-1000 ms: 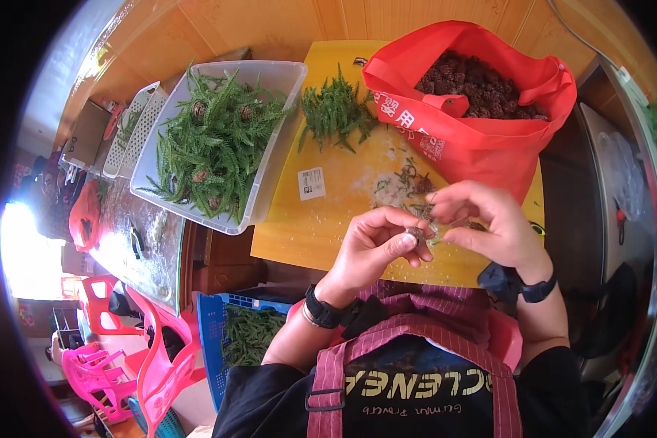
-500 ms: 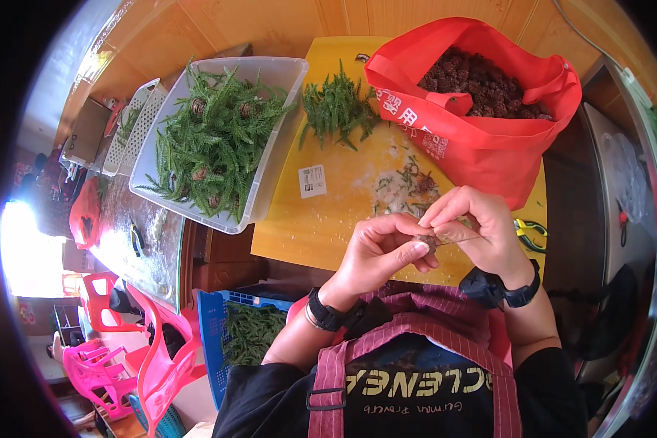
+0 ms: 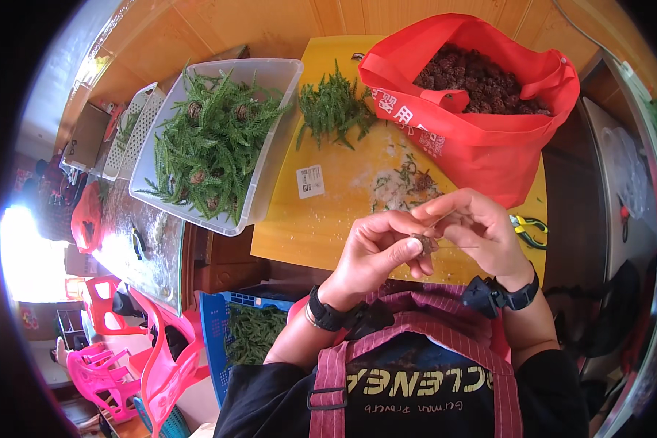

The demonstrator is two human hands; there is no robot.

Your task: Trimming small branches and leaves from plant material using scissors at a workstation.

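While my left hand (image 3: 376,247) has a small brown cone (image 3: 424,244) pinched between thumb and fingers, my right hand (image 3: 488,232) is right up against it with the fingertips bunched over the top, so the two are basically working together. A thin wire (image 3: 461,247) pokes out from the cone toward the right, passing by my right palm. Can't really tell whether the right fingertips are closed on the other bit of wire, they overlap too much. For this fiddly bit I'd say keep the left pinch firm but not crushing, let the right fingers do the guiding, and keep the wire snug down between the scales so it doesn't slip; also mind that loose end near the palm, it could poke you. As for where stuff is: the cone sits just right of the middle of the frame, between both hands, over the near edge of the yellow board (image 3: 299,237). Pliers (image 3: 520,227) lie just right of my right hand, and the red bag (image 3: 482,164) of cones is upper right.
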